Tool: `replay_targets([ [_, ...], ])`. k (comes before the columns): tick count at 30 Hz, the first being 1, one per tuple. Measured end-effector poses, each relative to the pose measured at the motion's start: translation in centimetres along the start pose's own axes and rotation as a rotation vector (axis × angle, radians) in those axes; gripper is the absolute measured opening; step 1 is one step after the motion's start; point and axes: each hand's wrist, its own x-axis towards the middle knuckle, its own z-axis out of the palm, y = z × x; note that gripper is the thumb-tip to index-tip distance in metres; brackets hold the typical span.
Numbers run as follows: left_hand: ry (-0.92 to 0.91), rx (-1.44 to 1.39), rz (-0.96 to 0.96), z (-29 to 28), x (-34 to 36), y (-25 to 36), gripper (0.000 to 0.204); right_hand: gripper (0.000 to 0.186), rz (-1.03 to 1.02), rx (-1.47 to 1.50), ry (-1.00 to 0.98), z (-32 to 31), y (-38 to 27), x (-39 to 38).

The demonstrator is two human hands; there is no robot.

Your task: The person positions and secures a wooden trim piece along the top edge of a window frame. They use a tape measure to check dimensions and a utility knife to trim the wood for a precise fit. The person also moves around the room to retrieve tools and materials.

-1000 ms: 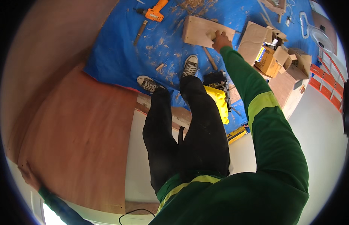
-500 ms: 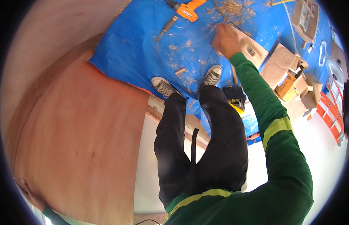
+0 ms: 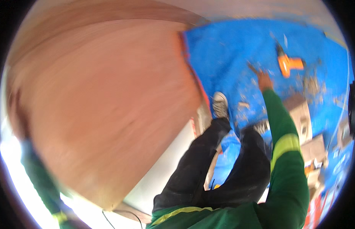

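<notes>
Risk: my reach is wide, so panel may slip; narrow tool, poss. sharp, may nick R hand beside it, left of drill. L hand at panel edge, far left of drill. Blur: can't tell if fingers grip. Blue sheet under drill; shavings, carton lower right of drill.

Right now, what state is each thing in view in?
Right hand: at the narrow tool, grip too blurred to tell.
Left hand: at the edge of the brown panel, blurred.
Orange drill: lying down, not held.
Blue sheet: spread out, littered with shavings.
Cardboard box: flaps open.
</notes>
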Motion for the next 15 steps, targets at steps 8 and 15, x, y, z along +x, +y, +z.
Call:
replay_targets([
  [8,0.242,0.357,0.312,3.6,-1.2,7.3,0.093,0.039,0.316,1.017,0.089,-20.8,-15.5,-23.7],
  [15,0.126,-0.005,0.17,0.6,-2.4,9.0,0.094,0.046,0.259,1.527,-0.017,-52.7,-26.3,-32.7],
])
